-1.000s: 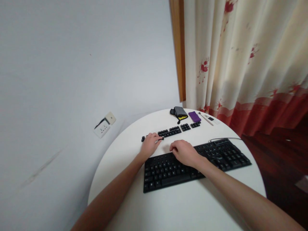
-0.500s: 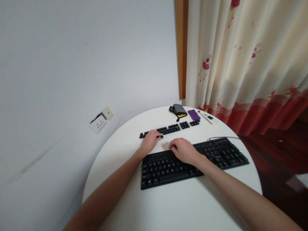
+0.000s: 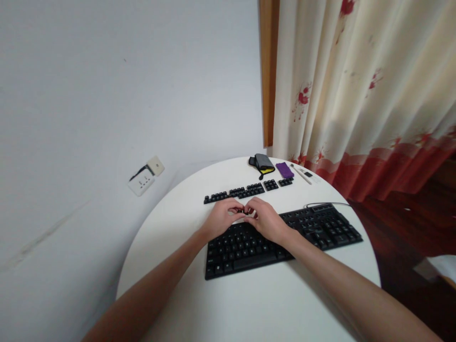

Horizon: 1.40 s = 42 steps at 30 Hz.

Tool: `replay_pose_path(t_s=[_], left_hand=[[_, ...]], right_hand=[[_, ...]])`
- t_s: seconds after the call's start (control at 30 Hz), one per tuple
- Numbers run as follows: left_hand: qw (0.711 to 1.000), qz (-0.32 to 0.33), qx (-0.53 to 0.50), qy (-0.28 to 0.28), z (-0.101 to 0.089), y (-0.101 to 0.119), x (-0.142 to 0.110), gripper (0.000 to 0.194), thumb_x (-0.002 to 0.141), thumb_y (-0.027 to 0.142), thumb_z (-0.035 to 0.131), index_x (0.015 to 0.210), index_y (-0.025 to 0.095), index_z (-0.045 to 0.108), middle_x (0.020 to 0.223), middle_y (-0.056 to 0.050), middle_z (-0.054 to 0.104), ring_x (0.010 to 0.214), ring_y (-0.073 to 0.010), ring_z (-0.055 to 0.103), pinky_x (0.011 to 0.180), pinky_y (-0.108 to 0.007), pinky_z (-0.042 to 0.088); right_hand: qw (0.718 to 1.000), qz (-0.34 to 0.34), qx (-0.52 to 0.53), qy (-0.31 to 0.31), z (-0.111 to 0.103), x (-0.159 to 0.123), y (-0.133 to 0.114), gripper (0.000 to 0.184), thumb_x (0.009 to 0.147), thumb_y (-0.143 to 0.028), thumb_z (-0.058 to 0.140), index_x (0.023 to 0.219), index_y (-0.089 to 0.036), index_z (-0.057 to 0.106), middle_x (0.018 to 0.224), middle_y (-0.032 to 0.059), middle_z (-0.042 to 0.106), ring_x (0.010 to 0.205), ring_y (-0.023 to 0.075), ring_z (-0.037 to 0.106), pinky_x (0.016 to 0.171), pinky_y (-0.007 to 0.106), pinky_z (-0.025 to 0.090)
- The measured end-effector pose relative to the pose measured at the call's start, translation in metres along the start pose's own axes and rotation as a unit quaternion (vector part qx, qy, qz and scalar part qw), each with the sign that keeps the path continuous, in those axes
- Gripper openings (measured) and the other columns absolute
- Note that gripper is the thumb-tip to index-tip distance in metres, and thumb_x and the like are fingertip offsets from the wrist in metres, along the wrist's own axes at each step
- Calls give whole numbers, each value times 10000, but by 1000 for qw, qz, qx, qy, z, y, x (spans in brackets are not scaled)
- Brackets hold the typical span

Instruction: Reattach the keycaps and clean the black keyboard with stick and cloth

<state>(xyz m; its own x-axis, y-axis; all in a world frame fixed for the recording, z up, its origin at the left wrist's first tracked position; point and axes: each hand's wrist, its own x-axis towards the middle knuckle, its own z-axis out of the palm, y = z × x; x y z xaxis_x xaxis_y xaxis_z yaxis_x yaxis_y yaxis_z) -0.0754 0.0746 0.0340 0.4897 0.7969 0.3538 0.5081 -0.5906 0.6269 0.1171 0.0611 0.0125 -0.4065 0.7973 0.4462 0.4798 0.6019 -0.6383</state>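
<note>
My left hand (image 3: 220, 219) and my right hand (image 3: 268, 221) meet fingertip to fingertip just above the back edge of a black keyboard (image 3: 254, 260). Small black keycaps (image 3: 245, 213) show between the pinched fingers of both hands; how many there are is hard to make out. The keyboard lies flat, and my right hand and forearm cover part of it. Behind the hands, loose black keycaps (image 3: 251, 190) stand lined up in groups on the white table.
A grey and yellow folded cloth (image 3: 263, 163), a purple cloth (image 3: 285, 170) and a pale brush (image 3: 301, 175) lie at the table's back. A cable (image 3: 327, 204) runs behind the keyboard. The wall (image 3: 142, 118) is at the left, the curtain (image 3: 320, 118) at the right.
My two hands have come together. The left moved right and slightly nearer with its keycap, and the right moved left to meet it, fingers now pinching.
</note>
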Motion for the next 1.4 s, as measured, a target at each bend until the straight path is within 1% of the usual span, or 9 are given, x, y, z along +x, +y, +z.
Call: replay_pose_path(t_s=[0.07,0.17,0.3,0.37,0.5,0.7,0.9,1.2,1.4], left_hand=[[998,-27,-49,7,1,9,-4,87,796,230,713,856,169,729,879,-48,688,832,-176,639,776,-289,526],[987,-76,-141,19,5,6,-11,121,766,234,734,858,155,732,899,-58,695,855,-188,659,827,-319,549],[975,-117,-189,16,11,-3,-21,172,746,248,754,897,168,752,967,-62,712,906,-197,675,904,-345,545],[976,-126,-178,9,14,-1,-26,155,745,252,757,881,179,764,986,-62,714,912,-196,676,909,-341,549],[982,-117,-148,-7,22,9,-32,123,780,242,728,886,200,775,1012,-58,701,917,-184,672,883,-318,562],[998,-50,-24,-34,30,22,-37,158,874,209,620,897,229,775,1000,-46,697,919,-173,654,862,-308,545],[997,15,60,-38,28,25,-39,246,893,123,558,980,238,757,1038,-39,693,941,-163,641,876,-296,503],[999,-24,38,-7,36,27,-40,100,826,189,691,846,247,771,908,-8,746,850,-176,659,845,-316,502],[998,-29,56,-26,35,26,-40,96,826,224,692,859,268,771,935,-7,751,886,-204,643,863,-364,488]], right_hand=[[1000,-21,12,6,-4,0,-6,147,786,-103,691,830,-187,580,856,3,580,755,131,546,695,235,419],[999,-36,18,-17,-11,0,-12,127,799,-132,696,815,-185,582,782,-12,588,713,128,533,664,234,401],[999,-17,-8,-41,-19,0,-6,179,812,-123,664,978,-187,640,796,3,625,714,137,550,683,246,415],[999,10,-33,-23,-23,1,1,221,824,-122,634,1036,-176,664,839,32,644,747,150,569,716,259,433],[997,54,-59,21,-27,5,12,171,830,-139,608,966,-146,712,873,75,666,784,170,600,742,274,459],[996,64,-54,44,-27,5,10,168,820,-155,617,948,-145,726,810,64,690,736,170,615,719,275,473],[995,71,-58,50,-30,5,7,165,815,-159,625,940,-148,733,833,69,698,739,168,617,722,274,474],[992,108,-49,40,-33,5,7,129,833,-219,624,898,-166,722,813,59,719,752,175,632,720,274,467],[990,127,-52,27,-33,5,5,123,841,-244,624,887,-175,715,843,65,725,778,183,642,736,281,466]])
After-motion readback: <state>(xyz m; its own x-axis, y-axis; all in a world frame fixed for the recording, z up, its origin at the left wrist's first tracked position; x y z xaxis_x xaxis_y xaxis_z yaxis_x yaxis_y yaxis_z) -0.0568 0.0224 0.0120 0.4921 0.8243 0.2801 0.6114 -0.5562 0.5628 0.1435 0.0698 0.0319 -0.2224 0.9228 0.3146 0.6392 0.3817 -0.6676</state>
